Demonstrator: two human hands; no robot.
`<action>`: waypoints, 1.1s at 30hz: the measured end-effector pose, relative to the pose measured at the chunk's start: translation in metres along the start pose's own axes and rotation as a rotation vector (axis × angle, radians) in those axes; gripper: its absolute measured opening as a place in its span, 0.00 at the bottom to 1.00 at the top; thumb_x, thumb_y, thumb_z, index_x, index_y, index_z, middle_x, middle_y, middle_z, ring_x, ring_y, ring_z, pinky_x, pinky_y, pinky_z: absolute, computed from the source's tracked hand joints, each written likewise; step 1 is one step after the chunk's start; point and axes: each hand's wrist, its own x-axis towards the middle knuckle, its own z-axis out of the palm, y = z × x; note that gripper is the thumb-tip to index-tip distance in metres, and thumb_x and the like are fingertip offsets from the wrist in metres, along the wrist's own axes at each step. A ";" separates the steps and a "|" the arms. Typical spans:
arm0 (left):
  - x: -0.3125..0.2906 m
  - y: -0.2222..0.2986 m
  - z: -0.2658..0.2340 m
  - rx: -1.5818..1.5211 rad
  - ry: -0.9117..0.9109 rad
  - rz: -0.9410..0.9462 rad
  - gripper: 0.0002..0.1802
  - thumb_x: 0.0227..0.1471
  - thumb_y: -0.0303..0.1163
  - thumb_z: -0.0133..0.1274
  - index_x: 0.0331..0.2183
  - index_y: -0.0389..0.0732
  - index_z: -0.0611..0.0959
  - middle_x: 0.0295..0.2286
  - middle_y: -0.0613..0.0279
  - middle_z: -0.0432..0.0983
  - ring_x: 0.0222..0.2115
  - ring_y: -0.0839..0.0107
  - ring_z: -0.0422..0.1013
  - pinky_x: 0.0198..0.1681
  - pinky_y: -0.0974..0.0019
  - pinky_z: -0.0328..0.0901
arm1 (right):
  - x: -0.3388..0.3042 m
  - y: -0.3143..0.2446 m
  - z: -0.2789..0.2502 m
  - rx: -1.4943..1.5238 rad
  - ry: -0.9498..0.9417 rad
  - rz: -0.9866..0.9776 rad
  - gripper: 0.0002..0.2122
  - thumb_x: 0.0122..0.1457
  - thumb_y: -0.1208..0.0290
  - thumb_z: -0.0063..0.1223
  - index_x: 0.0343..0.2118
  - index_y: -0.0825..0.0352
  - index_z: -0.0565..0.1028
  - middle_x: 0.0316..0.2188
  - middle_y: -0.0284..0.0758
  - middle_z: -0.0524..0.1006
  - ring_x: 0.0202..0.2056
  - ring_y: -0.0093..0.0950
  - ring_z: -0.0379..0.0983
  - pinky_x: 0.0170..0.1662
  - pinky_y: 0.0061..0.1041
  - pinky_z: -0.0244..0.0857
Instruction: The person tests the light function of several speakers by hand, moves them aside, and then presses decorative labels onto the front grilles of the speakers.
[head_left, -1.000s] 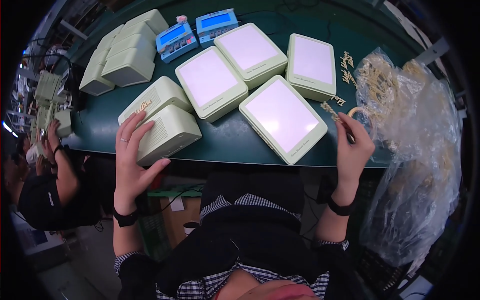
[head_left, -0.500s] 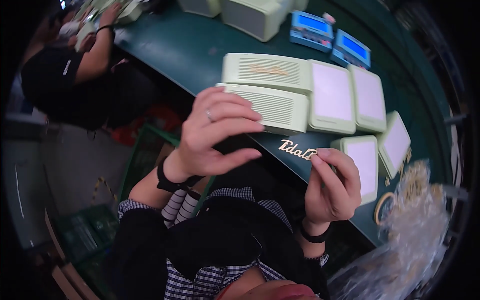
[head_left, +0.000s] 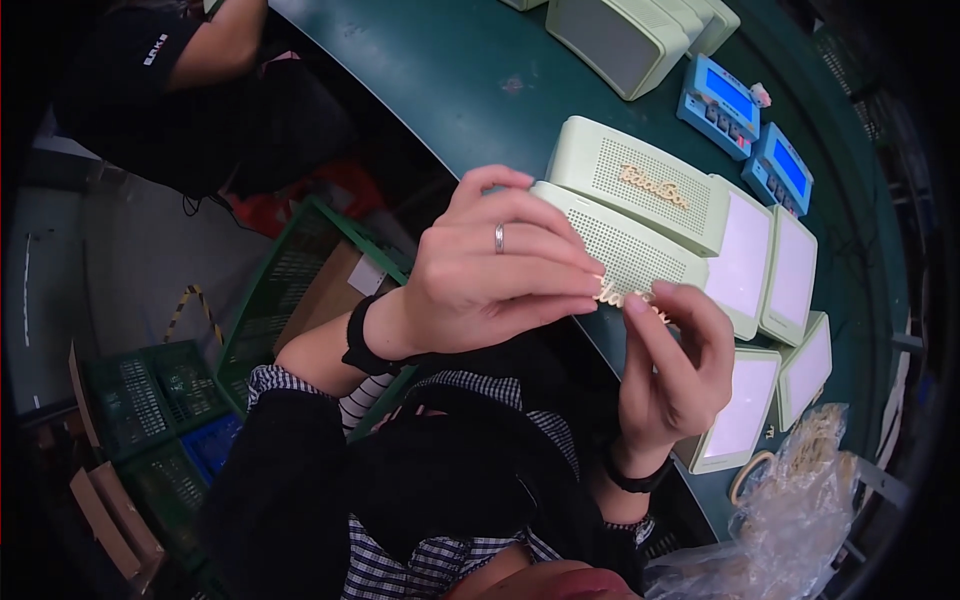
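Observation:
A gold script-lettered nameplate (head_left: 611, 294) spans the gap between my two hands. My left hand (head_left: 480, 270) pinches its left end between thumb and fingertips, and my right hand (head_left: 680, 370) grips the right end. Just behind the nameplate lies a pale green housing (head_left: 625, 240) with a perforated grille, partly covered by my left fingers. Beyond it sits a matching grille housing (head_left: 580, 150) that bears a gold script nameplate (head_left: 654, 186) on its face.
Pale green units with whitish panels (head_left: 745, 260) lie to the right. Two blue devices with lit screens (head_left: 730, 92) stand at the back. A transparent plastic bag (head_left: 790, 510) and a tan ring (head_left: 748, 478) are lower right. Green crates (head_left: 262, 290) stand left; a co-worker's arm (head_left: 220, 45) shows upper left.
My left hand has moved right and closed on the nameplate's left end, which only my right hand held before. The view has shifted, so the table things appear further right.

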 end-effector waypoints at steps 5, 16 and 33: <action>0.008 -0.014 -0.015 0.063 0.129 -0.052 0.06 0.43 0.25 0.65 0.29 0.39 0.86 0.32 0.60 0.83 0.38 0.65 0.76 0.52 0.58 0.61 | 0.010 0.003 0.007 -0.068 -0.023 0.061 0.10 0.49 0.88 0.61 0.36 0.72 0.82 0.36 0.42 0.78 0.34 0.30 0.76 0.37 0.22 0.71; 0.002 -0.028 -0.020 0.038 0.117 -0.071 0.05 0.43 0.22 0.61 0.29 0.37 0.85 0.32 0.58 0.82 0.39 0.62 0.75 0.50 0.60 0.64 | 0.012 0.004 0.008 -0.118 -0.073 0.034 0.10 0.49 0.88 0.60 0.36 0.73 0.82 0.36 0.41 0.79 0.36 0.31 0.77 0.39 0.23 0.71; 0.014 -0.023 0.016 -0.673 -0.083 -0.696 0.56 0.47 0.33 0.65 0.63 0.39 0.42 0.59 0.46 0.50 0.60 0.59 0.54 0.63 0.59 0.53 | 0.016 0.009 -0.009 -0.226 -0.231 0.051 0.13 0.50 0.84 0.57 0.40 0.68 0.81 0.43 0.42 0.77 0.49 0.37 0.71 0.53 0.33 0.64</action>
